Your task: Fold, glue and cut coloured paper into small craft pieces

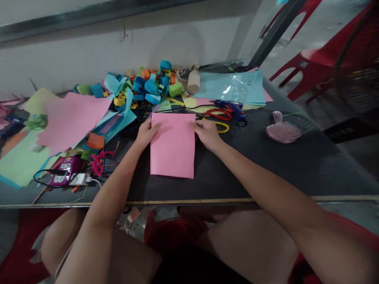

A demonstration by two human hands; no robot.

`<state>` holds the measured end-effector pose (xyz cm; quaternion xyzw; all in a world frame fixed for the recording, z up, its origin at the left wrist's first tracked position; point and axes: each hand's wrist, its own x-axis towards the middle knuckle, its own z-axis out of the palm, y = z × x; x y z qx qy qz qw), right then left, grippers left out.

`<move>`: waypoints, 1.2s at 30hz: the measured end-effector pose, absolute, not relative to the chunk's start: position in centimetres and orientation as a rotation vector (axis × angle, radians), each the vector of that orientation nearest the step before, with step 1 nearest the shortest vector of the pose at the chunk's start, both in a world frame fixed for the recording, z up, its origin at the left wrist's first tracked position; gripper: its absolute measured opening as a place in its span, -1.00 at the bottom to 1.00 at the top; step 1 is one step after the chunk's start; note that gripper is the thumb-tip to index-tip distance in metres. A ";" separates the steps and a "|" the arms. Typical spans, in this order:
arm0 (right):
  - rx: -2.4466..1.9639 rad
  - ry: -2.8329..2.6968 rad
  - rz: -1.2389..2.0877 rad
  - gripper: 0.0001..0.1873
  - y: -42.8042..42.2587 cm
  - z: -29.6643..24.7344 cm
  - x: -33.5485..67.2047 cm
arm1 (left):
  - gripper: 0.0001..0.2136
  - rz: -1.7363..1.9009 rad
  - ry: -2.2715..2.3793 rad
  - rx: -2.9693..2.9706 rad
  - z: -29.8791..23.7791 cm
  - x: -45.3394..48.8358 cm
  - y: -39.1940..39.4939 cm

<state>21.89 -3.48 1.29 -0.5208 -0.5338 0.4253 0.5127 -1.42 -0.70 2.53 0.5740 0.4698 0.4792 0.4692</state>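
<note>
**A:** Head view: where is the pink sheet (173, 152) lying?

**B:** Flat on the bench (266, 165). The left hand (147, 132) is pressing one far corner, grip apart. The right hand (207, 132) is pinching the other. I'm guessing it's being squared, and any crease is needing aligned edges.

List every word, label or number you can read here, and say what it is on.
No text can be read anywhere.
The pink paper sheet, touched at its top corners by the left hand and right hand: blank.
The purple device at the left table edge: a pale patch, perhaps a label, too blurred to read.
</note>
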 end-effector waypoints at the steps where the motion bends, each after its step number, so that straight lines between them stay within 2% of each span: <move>1: -1.256 -1.276 0.968 -0.43 -3.4 1.2 21.8 | -0.52 1.122 1.106 1.371 2.7 -1.2 -1.0; 4: -1.218 -1.241 0.887 -0.42 -3.5 1.3 21.7 | -0.50 1.080 1.086 1.310 3.0 -0.7 -1.5; 9: -1.134 -1.406 1.344 -0.47 -4.2 2.4 21.9 | -0.53 1.403 1.218 1.259 2.5 -1.3 -0.7; 13: -1.216 -1.522 1.365 -0.52 -4.6 2.8 22.1 | -0.51 1.586 1.252 1.200 2.2 -2.0 0.1; 18: -1.224 -1.394 1.218 -0.55 -4.5 2.5 21.7 | -0.41 1.337 1.057 1.113 2.6 -1.8 -0.6; 22: -1.180 -1.268 1.181 -0.56 -4.2 2.1 21.5 | -0.40 1.100 1.015 1.293 2.9 -1.3 -1.4; 31: -1.119 -1.283 1.286 -0.41 -3.9 1.9 21.7 | -0.40 1.149 1.085 1.278 2.5 -1.6 -1.0; 36: -1.108 -1.295 1.339 -0.41 -3.8 1.9 22.0 | -0.41 1.168 1.057 1.239 2.4 -1.7 -0.8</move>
